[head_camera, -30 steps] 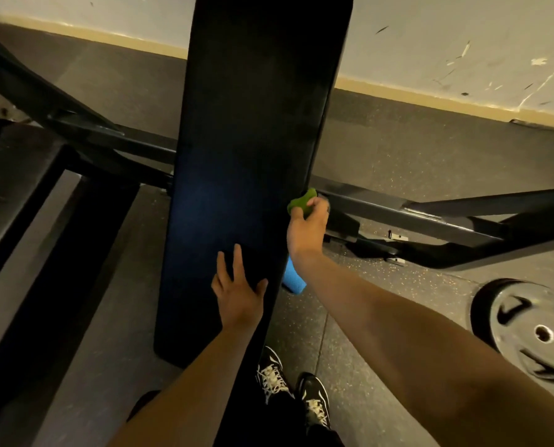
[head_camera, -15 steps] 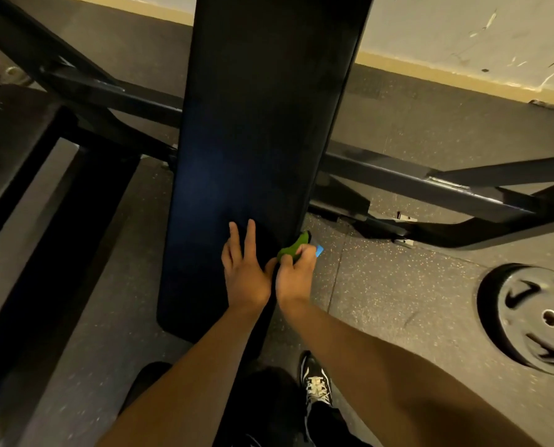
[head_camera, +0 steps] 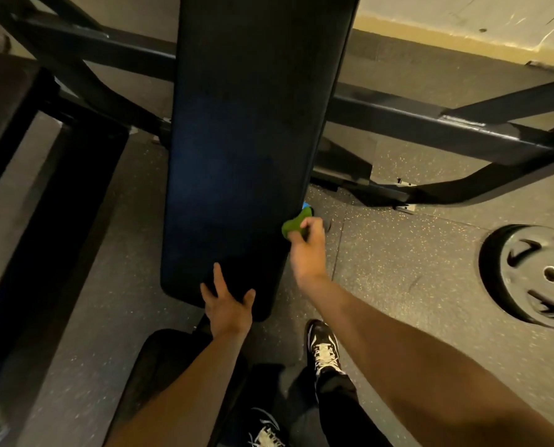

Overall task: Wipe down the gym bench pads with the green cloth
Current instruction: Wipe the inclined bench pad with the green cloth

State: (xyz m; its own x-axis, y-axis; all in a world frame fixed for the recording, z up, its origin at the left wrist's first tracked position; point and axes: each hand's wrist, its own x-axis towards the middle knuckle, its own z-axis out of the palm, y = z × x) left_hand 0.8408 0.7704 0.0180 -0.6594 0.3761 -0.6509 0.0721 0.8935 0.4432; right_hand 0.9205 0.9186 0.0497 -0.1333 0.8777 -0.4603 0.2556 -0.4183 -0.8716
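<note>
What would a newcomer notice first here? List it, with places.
The long black bench pad fills the centre. The bright green cloth, bunched in the person's right grip, presses its right edge, while the left grip rests flat on its near end. A weight plate lies on the floor at right.

Readable text: none could be made out anywhere in the view.
Weight plate (head_camera: 527, 285): its face was blurred, and no number or brand was legible.
Bench pad (head_camera: 246, 140): the surface was plain and dark, with no label to read.
Shoe (head_camera: 324, 346): the markings were too small and dim to read as a brand.
</note>
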